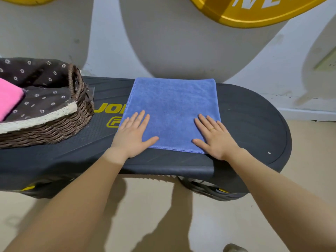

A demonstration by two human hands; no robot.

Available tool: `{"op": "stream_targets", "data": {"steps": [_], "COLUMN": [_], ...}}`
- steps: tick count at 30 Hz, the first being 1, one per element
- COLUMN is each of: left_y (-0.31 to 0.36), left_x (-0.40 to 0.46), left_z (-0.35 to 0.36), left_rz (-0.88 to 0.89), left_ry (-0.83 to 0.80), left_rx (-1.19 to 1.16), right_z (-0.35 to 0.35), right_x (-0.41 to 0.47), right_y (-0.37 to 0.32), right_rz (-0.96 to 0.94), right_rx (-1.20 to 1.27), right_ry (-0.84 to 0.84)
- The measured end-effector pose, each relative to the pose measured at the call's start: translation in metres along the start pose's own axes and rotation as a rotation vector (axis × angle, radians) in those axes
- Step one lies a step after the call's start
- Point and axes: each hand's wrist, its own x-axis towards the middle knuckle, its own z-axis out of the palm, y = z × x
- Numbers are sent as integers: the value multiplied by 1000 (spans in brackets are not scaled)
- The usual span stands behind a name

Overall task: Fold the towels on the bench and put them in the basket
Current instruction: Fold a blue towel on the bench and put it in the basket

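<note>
A blue towel (172,108) lies spread flat on the black bench (251,128), reaching from the back edge almost to the front. My left hand (133,134) rests flat on its near left corner, fingers straight. My right hand (216,137) presses flat on the near right corner, a ring on one finger. At the bench's left end stands a brown wicker basket (78,113) with a dark flowered lining, and a folded pink towel (8,100) lies inside it at the frame's left edge.
A grey and white wall with yellow shapes rises directly behind the bench. Beige floor shows below and to the right of the bench. Yellow lettering marks the bench top between basket and towel.
</note>
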Motion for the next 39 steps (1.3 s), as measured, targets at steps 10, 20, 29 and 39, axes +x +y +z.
{"op": "stream_targets", "data": {"steps": [10,20,29,39], "left_y": [22,108,87,-22], "left_x": [-9,-12,-2,-19], "left_z": [-12,-3,-7,-23], "left_rz": [-79,215,3,-101], "left_ry": [112,-1,163,252], "left_rx": [56,-175,-192,-223], "right_z": [-14,-18,-25,-32], "right_x": [-41,-41,-52,-50], "right_y": [3,-15,-7,-11], "right_rz": [376,678,471,442], "right_rx": [317,1095,1405,1036], "right_ry": [221,70,273,433]}}
